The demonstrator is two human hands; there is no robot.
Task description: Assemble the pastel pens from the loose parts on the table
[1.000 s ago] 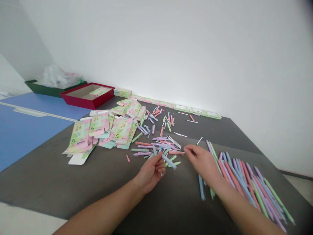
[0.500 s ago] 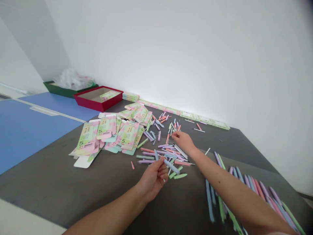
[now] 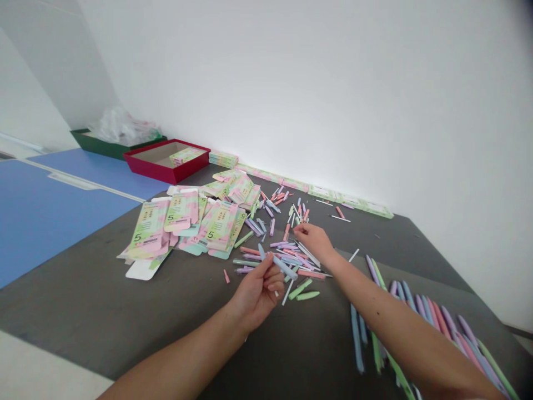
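My left hand (image 3: 263, 286) is closed around light blue pen parts. A barrel (image 3: 285, 268) sticks out to the right, and a slimmer blue piece (image 3: 261, 251) points up beside the thumb. My right hand (image 3: 311, 238) reaches over the far side of the loose pen parts, its fingers pinched together. What lies between those fingertips, if anything, is too small to make out. Just below it is a pile of purple, pink and blue pen parts (image 3: 287, 256) with white refills (image 3: 308, 253). Two green pieces (image 3: 307, 295) lie to the right of my left hand.
Flat printed boxes (image 3: 185, 214) overlap on the left of the dark table (image 3: 200, 316). Behind them stand a red tray (image 3: 166, 173) and a green tray (image 3: 104, 146) holding clear plastic. Pens (image 3: 441, 321) lie in rows under my right forearm. Several boxes (image 3: 320, 193) line the wall.
My left hand has shifted slightly up and left with the blue pen parts, uncovering more of a white refill beside it. My right hand stays almost in place, fingers still pinched.
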